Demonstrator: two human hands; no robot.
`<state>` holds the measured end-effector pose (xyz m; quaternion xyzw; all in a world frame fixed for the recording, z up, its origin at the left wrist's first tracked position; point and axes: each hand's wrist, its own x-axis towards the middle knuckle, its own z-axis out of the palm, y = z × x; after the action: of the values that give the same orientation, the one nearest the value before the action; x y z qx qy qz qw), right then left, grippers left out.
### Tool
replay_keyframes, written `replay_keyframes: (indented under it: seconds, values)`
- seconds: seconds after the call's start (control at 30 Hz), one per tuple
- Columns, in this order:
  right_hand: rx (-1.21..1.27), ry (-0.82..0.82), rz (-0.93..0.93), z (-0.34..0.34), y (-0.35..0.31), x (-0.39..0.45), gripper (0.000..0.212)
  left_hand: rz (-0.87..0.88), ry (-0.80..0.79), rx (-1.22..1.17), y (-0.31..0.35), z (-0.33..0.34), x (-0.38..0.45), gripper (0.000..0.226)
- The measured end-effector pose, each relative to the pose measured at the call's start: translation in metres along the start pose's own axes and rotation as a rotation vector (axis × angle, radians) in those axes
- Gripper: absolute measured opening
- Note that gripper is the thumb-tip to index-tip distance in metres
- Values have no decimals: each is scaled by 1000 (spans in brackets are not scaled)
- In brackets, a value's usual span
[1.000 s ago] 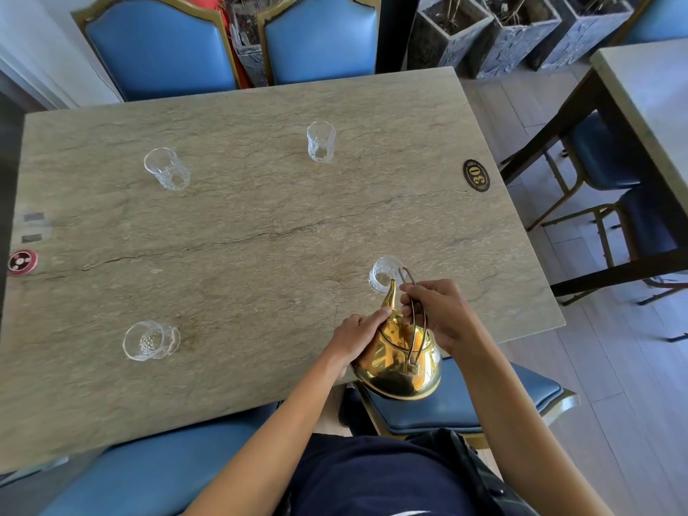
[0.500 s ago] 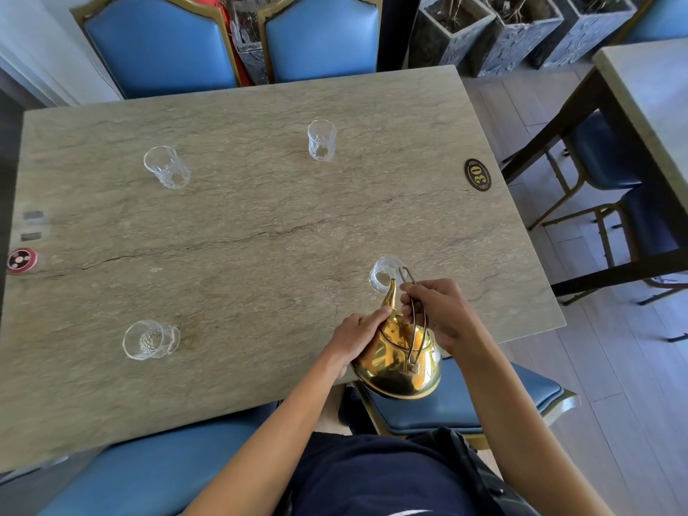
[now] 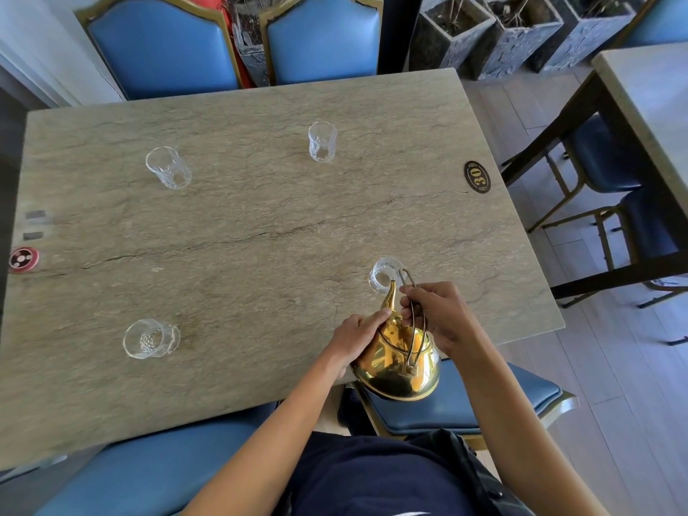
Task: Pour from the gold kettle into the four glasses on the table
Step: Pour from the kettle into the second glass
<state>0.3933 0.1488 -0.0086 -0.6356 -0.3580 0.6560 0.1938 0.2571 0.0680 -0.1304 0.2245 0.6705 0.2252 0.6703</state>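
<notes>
I couldn't see any stream; my right hand [image 3: 433, 314] clamped the handle, left hand [image 3: 357, 335] steadied the gold kettle [image 3: 396, 361], spout tipped far toward the near-right glass [image 3: 383, 275].

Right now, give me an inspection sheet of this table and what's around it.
Surface: stone-look table, dark crack line across the middle.
Job's things: gold kettle tilted, spout over the near-right glass; near-left glass, far-left glass and far-right glass stand apart, untouched.
Clutter: oval number plate 30, round red sticker, two grey tabs.
Grippers: right hand grips the kettle's handle; left hand steadies its body.
Cables: nothing seen.
Surroundings: blue chairs, stone planters, second table.
</notes>
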Motion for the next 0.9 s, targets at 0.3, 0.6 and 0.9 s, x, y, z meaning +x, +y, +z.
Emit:
replay_keyframes:
  seconds: [0.3, 0.6, 0.9]
  values:
    - [-20, -46, -7, 0, 3, -8, 18, 8, 55, -65, -9, 6, -2, 96]
    - [-178, -195, -85, 7, 5, -22, 22, 64, 167, -240, -10, 2, -27, 73]
    - [-321, -343, -206, 33, -17, -37, 23, 157, 245, -284, -2, -34, -47, 71]
